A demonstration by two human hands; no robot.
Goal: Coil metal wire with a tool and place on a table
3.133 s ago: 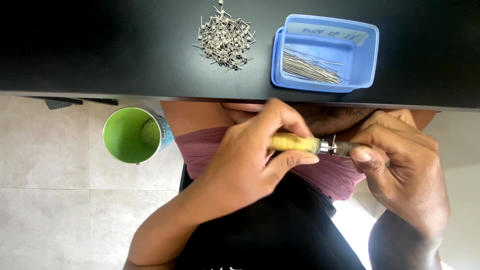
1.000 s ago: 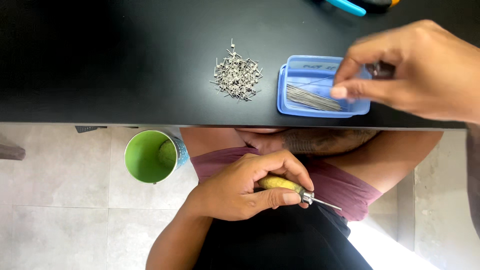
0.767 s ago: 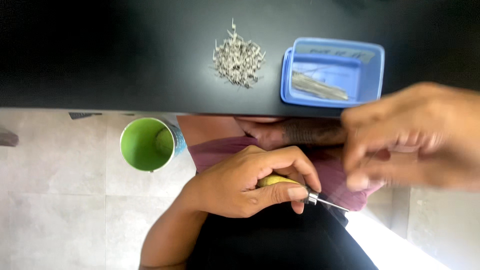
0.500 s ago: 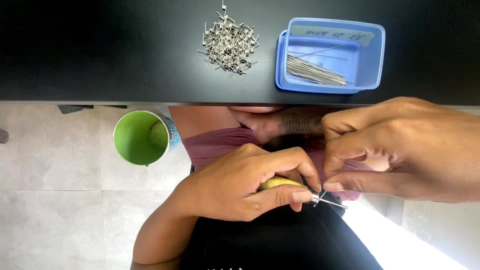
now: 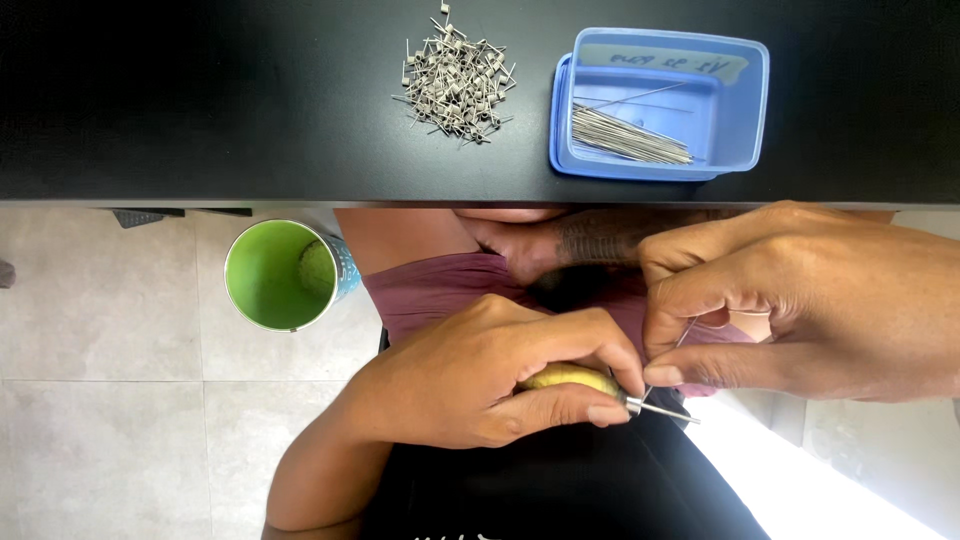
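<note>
Since half a second ago the right hand [image 5: 820,300] has edged lower, so its pinched thumb and forefinger now sit just beside the metal tip of the tool [image 5: 600,385]. The left hand [image 5: 480,375] is closed around that tool. Counted: two hands, one tool, one thin wire [image 5: 668,357] in the right hand's pinch, one blue plastic tub [image 5: 735,110], one green cup [image 5: 275,275], one loose heap of small wound metal pieces [image 5: 455,80] too many to count, and one bundle of straight wires [image 5: 630,140] inside the tub. The tool is held over the person's lap, below the black table [image 5: 200,100] edge; it has a short yellow handle, a silver collar and a slim steel pin pointing right.
</note>
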